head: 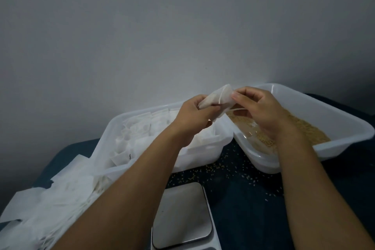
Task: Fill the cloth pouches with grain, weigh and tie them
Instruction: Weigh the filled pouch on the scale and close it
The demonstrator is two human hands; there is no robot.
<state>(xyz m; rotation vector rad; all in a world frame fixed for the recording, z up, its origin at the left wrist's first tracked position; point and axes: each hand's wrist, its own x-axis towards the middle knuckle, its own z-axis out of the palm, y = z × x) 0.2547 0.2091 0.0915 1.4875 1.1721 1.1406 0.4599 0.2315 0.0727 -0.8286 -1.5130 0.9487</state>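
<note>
- White cloth pouch (220, 100), thin and translucent, mouth pulled open, held up over the gap between two tubs.
- Left hand (194, 116) grips its lower end, fingers curled round the cloth.
- Right hand (258, 107) pinches the rim and a drawstring (237, 109).
- Two clear plastic tubs: pouch tub (113, 128) left, grain tub (345, 115) right.
- One scale (180, 215) on the dark surface (253, 199), loose grains scattered near.
</note>
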